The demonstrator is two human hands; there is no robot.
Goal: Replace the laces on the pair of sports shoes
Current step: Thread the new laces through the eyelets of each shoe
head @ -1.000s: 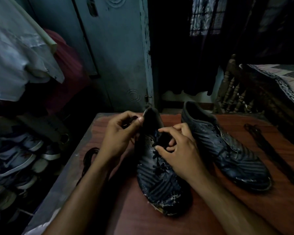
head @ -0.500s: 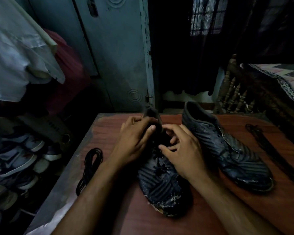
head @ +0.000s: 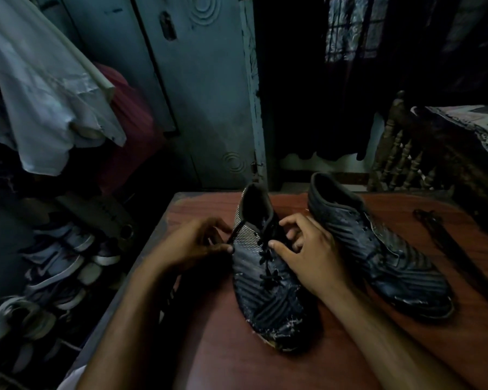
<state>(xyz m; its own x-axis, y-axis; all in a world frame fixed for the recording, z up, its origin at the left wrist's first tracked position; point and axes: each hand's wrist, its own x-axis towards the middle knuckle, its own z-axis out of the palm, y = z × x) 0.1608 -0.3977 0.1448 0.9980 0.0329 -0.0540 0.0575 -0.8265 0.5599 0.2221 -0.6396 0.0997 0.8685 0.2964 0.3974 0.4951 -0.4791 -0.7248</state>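
Observation:
Two dark striped sports shoes stand on a reddish wooden table [head: 265, 358]. The near shoe [head: 268, 294] sits in the middle with a black lace [head: 265, 260] threaded through its eyelets. My left hand [head: 192, 246] is at the shoe's left side, pinching a free end of that lace between thumb and fingers. My right hand [head: 307, 251] rests on the shoe's right side, thumb pressed beside the eyelets, fingers curled at the tongue. The second shoe [head: 378, 249] stands to the right with no lace visible in it.
A dark strap-like lace [head: 459, 254] lies along the table's right side. Another black lace is partly hidden under my left forearm. Shoes are stacked on a rack [head: 57, 266] at the left. Clothes hang above it. A wooden bed frame [head: 400, 153] stands at the right.
My left hand has dropped from the shoe's collar to its left side, drawing the lace end out leftward. The shoe's opening is now uncovered. My right hand stays on the eyelets.

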